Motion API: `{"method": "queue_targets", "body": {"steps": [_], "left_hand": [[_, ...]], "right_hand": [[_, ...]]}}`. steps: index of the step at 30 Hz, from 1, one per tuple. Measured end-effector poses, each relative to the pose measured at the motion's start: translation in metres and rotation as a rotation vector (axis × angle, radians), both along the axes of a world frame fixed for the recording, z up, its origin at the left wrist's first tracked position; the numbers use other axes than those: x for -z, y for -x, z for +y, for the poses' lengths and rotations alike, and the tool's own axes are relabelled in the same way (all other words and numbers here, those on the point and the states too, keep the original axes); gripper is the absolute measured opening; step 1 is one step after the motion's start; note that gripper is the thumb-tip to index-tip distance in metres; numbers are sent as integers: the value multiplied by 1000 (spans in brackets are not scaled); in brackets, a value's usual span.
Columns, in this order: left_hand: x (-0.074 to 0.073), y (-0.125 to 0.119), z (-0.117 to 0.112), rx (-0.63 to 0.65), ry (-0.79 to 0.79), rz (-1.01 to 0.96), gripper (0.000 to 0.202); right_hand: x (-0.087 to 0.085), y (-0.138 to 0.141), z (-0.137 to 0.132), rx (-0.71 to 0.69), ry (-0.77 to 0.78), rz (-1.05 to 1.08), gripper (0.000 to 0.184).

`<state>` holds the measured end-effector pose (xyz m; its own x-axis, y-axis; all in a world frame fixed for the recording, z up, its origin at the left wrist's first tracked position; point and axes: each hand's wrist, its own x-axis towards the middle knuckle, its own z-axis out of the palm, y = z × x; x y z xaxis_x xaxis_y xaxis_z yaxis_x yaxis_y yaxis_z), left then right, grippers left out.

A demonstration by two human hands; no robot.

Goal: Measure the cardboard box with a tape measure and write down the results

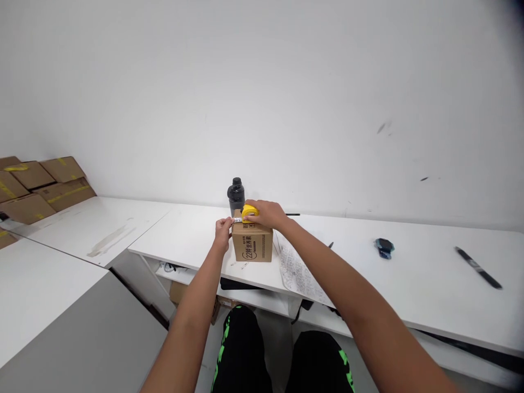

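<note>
A small brown cardboard box with dark printing stands on the white table near its front edge. Over the top of the box, my right hand is closed around a yellow tape measure. A short length of its blade sticks out to the left. My left hand pinches the end of that blade at the box's upper left edge. Part of the box top is hidden behind my right hand and the tape measure.
Behind the box stands a dark bottle. A written sheet of paper lies to its right, partly under my right arm. Farther right are a dark watch-like object and a black knife-like tool. Cardboard boxes are stacked at far left.
</note>
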<state>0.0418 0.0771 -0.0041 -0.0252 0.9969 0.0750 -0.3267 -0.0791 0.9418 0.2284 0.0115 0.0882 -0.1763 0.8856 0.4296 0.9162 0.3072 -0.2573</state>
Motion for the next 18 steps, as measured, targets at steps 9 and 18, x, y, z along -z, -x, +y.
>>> {"method": "queue_targets", "body": {"steps": [9, 18], "left_hand": [[3, -7, 9, 59, -23, -3, 34], [6, -6, 15, 66, -46, -12, 32]], "right_hand": [[-5, -69, -43, 105, 132, 71, 37], [-9, -89, -45, 169, 228, -5, 43]]}}
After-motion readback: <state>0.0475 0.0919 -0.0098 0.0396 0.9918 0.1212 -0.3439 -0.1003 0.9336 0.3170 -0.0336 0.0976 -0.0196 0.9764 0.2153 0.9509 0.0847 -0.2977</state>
